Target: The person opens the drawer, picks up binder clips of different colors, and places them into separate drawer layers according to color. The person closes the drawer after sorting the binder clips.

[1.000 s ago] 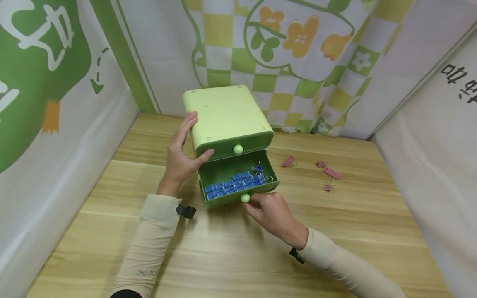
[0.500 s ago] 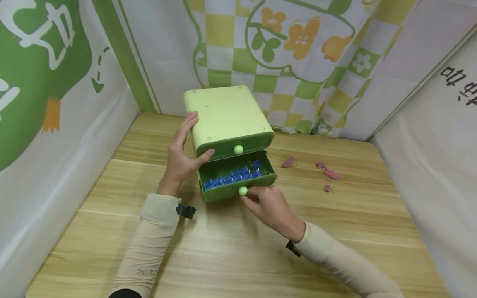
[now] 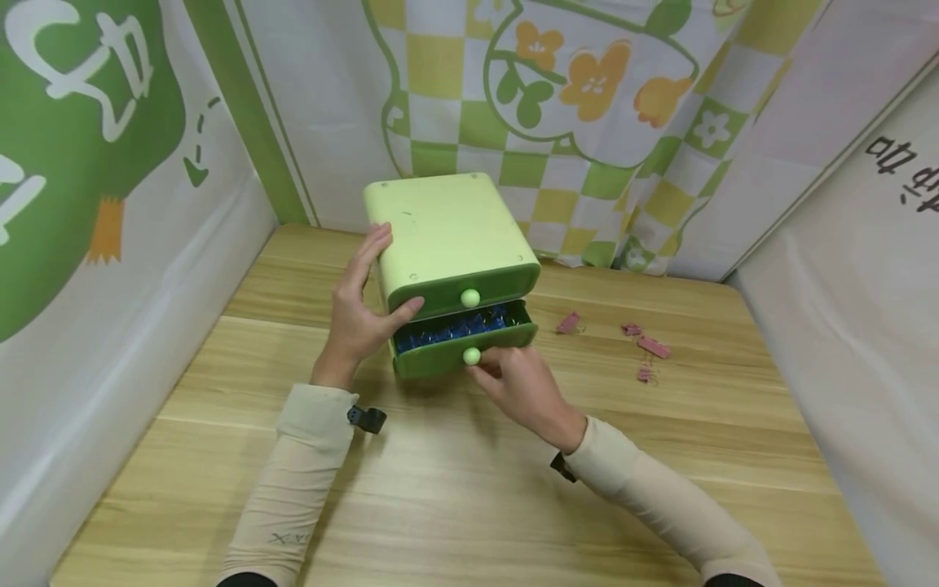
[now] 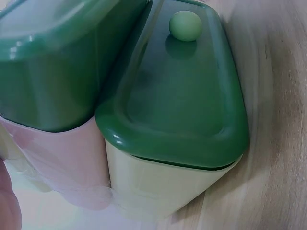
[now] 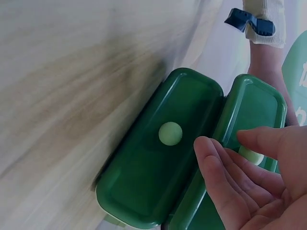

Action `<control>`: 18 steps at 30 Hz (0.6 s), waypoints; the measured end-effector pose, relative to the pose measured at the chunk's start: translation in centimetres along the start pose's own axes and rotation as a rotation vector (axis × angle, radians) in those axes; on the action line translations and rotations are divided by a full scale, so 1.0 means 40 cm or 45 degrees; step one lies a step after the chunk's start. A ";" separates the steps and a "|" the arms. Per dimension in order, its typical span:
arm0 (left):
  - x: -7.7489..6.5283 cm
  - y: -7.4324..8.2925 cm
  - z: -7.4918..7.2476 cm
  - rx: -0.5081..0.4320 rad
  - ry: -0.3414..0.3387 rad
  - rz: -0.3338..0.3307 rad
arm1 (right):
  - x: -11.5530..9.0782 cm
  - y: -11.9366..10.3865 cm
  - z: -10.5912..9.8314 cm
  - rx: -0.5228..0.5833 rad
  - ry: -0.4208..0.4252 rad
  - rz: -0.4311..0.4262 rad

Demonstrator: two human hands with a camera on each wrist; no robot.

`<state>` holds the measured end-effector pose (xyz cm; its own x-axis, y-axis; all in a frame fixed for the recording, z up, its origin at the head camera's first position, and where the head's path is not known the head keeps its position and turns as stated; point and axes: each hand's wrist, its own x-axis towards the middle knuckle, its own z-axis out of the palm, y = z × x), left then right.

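A pale green tabletop drawer box (image 3: 451, 232) with dark green drawer fronts stands on the table. My left hand (image 3: 355, 314) grips its left side, thumb on the front edge below the top. Under the top drawer, a second drawer (image 3: 440, 359) stands partly pulled out, with rows of blue binder clips (image 3: 458, 328) inside. My right hand (image 3: 524, 387) pinches that drawer's round knob (image 3: 472, 356) with thumb and fingers. In the right wrist view, the thumb and fingers partly cover this knob (image 5: 251, 155). Below, a bottom drawer (image 4: 177, 91) is shut in the left wrist view.
Several pink binder clips (image 3: 653, 346) lie scattered on the wooden table (image 3: 734, 456), right of the drawer box. A checkered curtain (image 3: 543, 175) hangs close behind the box. White printed panels (image 3: 220, 179) border the left and right sides.
My right hand has moved away from me with the knob, sliding the drawer inward. Less of the blue clips shows now. The left hand keeps its place on the box.
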<state>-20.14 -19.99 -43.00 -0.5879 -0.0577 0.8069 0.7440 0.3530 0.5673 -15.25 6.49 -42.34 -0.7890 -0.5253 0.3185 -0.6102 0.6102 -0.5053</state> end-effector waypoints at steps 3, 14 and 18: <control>-0.001 -0.001 0.000 0.000 -0.002 0.005 | 0.014 0.004 0.003 -0.008 0.009 0.011; -0.002 -0.002 0.001 0.000 -0.006 0.011 | 0.051 0.010 0.008 0.026 0.031 0.021; -0.001 -0.001 0.002 -0.004 -0.006 0.010 | 0.064 0.013 0.011 0.053 0.033 0.040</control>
<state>-20.18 -19.94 -43.06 -0.5834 -0.0505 0.8106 0.7496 0.3508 0.5613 -17.56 5.21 -42.14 -0.8098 -0.4902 0.3225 -0.5819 0.6008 -0.5481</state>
